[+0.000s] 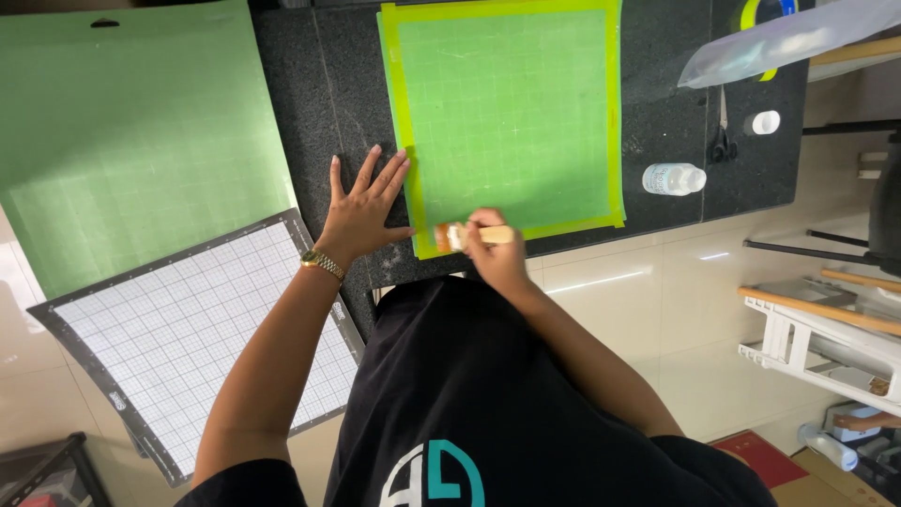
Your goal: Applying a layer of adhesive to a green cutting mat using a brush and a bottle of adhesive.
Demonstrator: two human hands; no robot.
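A large pale green mat (131, 131) is laid at the far left, and a white gridded mat (202, 343) is set below it — overlapping its near edge. On the dark counter (319, 84), to the right, a small white bottle (673, 178), black scissors (722, 131) and a white cap (765, 122) are seen.

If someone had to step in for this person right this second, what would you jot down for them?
Left hand: flat on the dark counter, fingers spread, fingertips at the left edge of the green mat.
Right hand: holding a small brush at the mat's near left corner.
The mat is edged with yellow tape. A white bottle, a cap and scissors lie to the right.
How much has been brushed cannot be told; the brush is at the corner only.
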